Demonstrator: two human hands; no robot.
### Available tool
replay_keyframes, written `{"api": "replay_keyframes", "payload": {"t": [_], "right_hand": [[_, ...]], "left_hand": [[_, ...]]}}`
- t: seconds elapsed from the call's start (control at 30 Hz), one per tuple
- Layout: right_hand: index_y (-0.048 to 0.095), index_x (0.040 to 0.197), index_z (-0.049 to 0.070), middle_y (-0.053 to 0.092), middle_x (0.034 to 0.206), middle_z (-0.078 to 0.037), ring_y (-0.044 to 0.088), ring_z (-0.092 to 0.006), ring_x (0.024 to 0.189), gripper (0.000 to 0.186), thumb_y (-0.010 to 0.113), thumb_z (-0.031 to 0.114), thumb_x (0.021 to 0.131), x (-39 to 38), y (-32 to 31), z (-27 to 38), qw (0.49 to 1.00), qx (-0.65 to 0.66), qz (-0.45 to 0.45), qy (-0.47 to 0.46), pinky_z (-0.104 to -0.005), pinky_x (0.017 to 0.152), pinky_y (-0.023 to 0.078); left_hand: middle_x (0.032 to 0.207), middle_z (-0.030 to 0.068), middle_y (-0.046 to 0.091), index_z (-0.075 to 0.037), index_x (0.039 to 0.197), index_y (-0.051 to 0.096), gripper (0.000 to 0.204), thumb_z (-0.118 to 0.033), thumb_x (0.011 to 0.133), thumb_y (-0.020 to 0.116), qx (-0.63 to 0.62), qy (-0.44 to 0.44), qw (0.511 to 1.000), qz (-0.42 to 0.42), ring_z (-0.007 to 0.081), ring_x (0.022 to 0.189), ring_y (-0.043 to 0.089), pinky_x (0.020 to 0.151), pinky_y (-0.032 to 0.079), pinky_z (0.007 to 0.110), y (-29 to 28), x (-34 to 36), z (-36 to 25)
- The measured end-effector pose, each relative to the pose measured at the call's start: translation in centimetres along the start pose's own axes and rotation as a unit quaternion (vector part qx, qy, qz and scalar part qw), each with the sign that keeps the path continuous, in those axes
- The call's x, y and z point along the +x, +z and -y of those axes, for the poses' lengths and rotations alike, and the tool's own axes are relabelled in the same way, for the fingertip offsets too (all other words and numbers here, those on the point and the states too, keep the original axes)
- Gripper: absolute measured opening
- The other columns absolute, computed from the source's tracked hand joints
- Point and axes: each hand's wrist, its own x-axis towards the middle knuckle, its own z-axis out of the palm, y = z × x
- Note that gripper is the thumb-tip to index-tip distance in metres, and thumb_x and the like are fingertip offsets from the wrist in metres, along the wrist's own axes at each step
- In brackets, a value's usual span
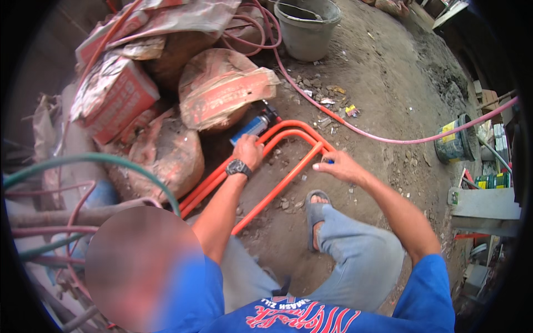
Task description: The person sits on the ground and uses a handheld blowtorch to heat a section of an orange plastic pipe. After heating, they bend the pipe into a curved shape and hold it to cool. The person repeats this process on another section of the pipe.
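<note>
A frame of bent orange tubing (277, 187) leans in front of me, with its rounded end lying farthest away. My left hand (248, 151), a dark watch on its wrist, is closed over the frame's left tubes. Just beyond its fingers lies a blue gas canister (248, 129) with a black torch head; whether the fingers touch it is hard to see. My right hand (340, 166) is closed beside the frame's right end, pinching a small blue thing (329, 161) that the fingers mostly hide.
Stiff, torn cement bags (219, 91) are heaped at the left. A pink hose (383, 139) crosses the dirt from a grey bucket (308, 33) toward the right, passing another bucket (452, 141). A green hose (105, 158) loops at the near left. My sandalled foot (316, 213) stands near the frame.
</note>
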Motion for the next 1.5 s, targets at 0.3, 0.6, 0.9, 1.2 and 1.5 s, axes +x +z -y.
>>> {"api": "replay_keyframes", "payload": {"t": [0.3, 0.6, 0.9, 1.2, 1.5], "right_hand": [[0.069, 0.089, 0.001, 0.059, 0.066, -0.002, 0.055, -0.0106, 0.060, 0.040, 0.076, 0.040, 0.095, -4.5, 5.2, -15.1, 0.950, 0.237, -0.098, 0.181, -0.0301, 0.054, 0.044], [0.068, 0.088, 0.003, 0.058, 0.066, 0.000, 0.053, -0.0089, 0.056, 0.032, 0.079, 0.033, 0.094, -8.0, 4.7, -18.6, 0.894, 0.354, -0.166, 0.217, -0.0280, 0.051, 0.044], [0.067, 0.089, 0.005, 0.059, 0.069, 0.000, 0.054, -0.0089, 0.058, 0.026, 0.081, 0.027, 0.092, -6.2, 0.6, -14.9, 0.908, 0.344, -0.195, 0.143, -0.0280, 0.052, 0.044], [0.070, 0.113, 0.002, 0.067, 0.091, -0.005, 0.062, -0.0121, 0.076, 0.039, 0.084, 0.029, 0.089, -6.1, -5.8, 0.1, 0.932, 0.337, -0.125, 0.041, -0.0285, 0.066, 0.050], [0.056, 0.143, 0.001, 0.066, 0.127, -0.017, 0.064, -0.0275, 0.122, 0.097, 0.096, 0.046, 0.067, -6.3, -3.2, 14.7, 0.981, 0.118, -0.098, -0.117, -0.0417, 0.108, 0.049]], "left_hand": [[0.140, 0.0257, 0.060, -0.001, 0.143, 0.054, 0.066, -0.027, 0.085, 0.072, 0.117, -0.032, 0.985, 0.121, 0.0434, 0.130, 0.058, 0.110, 0.048, 0.049, 6.1, 10.5, 1.5], [0.145, 0.0258, 0.059, -0.004, 0.147, 0.055, 0.069, -0.042, 0.091, 0.070, 0.140, -0.054, 0.980, 0.134, 0.0387, 0.137, 0.056, 0.115, 0.045, 0.047, 7.8, 13.0, 2.8], [0.135, 0.0257, 0.067, -0.001, 0.146, 0.056, 0.084, -0.035, 0.075, 0.084, -0.069, 0.016, 0.975, 0.212, 0.0368, 0.123, 0.066, 0.111, 0.048, 0.041, 3.8, 12.4, -1.4], [0.133, 0.0152, 0.065, -0.001, 0.150, 0.045, 0.073, -0.028, 0.088, 0.071, -0.715, -0.024, 0.643, 0.274, 0.0270, 0.124, 0.064, 0.109, 0.051, 0.043, -6.1, 1.1, -13.7], [0.145, 0.0257, 0.056, -0.004, 0.150, 0.045, 0.074, -0.030, 0.086, 0.072, -0.843, 0.082, 0.480, 0.230, 0.0378, 0.129, 0.061, 0.114, 0.048, 0.055, -14.8, -2.5, -17.4]]}}
